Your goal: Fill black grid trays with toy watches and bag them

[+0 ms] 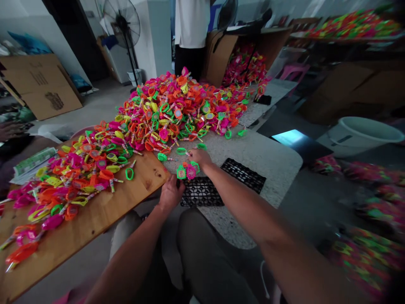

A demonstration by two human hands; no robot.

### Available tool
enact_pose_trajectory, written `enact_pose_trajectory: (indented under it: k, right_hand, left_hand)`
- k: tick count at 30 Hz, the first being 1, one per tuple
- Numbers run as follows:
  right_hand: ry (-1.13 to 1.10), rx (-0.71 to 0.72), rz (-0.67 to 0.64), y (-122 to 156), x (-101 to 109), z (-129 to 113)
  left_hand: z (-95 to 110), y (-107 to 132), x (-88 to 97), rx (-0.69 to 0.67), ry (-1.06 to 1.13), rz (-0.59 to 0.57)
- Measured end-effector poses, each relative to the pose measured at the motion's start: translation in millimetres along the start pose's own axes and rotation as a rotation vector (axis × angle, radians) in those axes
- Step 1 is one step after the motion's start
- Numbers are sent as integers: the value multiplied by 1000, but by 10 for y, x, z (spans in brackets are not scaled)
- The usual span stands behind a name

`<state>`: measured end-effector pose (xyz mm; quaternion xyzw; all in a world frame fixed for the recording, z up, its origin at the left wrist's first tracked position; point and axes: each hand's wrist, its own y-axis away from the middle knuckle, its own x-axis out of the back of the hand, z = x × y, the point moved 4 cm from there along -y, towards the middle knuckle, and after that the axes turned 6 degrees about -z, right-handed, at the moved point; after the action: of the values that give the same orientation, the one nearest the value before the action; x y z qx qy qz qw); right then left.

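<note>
Light dim & cool. Pale wall point(25, 31) w/ dark doorway point(68, 33) upper L; pedestal fan point(122, 22) just beside pillar point(161, 42) nr ctr. Gray floor point(98, 105). Wood-plank tbl point(95, 217) lower L meets speckled stone-top tbl point(272, 156) in ctr; pink plastic stool point(296, 68) bhd, upper R.

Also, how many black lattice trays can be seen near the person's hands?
2. One black tray is beside the left hand, left of the right forearm; the other tray lies on the speckled tabletop, right of that forearm. More could be hidden.
</note>
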<state>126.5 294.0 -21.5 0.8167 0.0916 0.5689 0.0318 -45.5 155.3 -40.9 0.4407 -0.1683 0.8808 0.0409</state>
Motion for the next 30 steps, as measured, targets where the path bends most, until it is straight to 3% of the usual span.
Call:
enact_pose_trajectory:
  k: [2, 5, 9, 12, 18, 25, 30]
  right_hand:
    - [-61, -48, 28, 93, -2, 58]
    - [-364, -140, 50, 416, -12, 220]
    - [-891, -171, -49, 924, -121, 301]
    - [-1075, -186, -97, 1163, -205, 253]
    - [-1084, -252, -200, 1321, -315, 153]
    - [-884, -165, -112, 1389, -314, 137]
    - [-676, -134, -137, 1397, -268, 108]
  left_hand:
    - [0, 3, -1, -2, 2, 0]
    - [4, 8, 9, 4, 18, -2]
    - [22, 4, 38, 14, 28, -2]
    - [29, 2, 48, 28, 27, -13]
    - [17, 11, 35, 20, 14, 26]
    - [11, 12, 31, 5, 16, 22]
    - [1, 16, 21, 2, 22, 9]
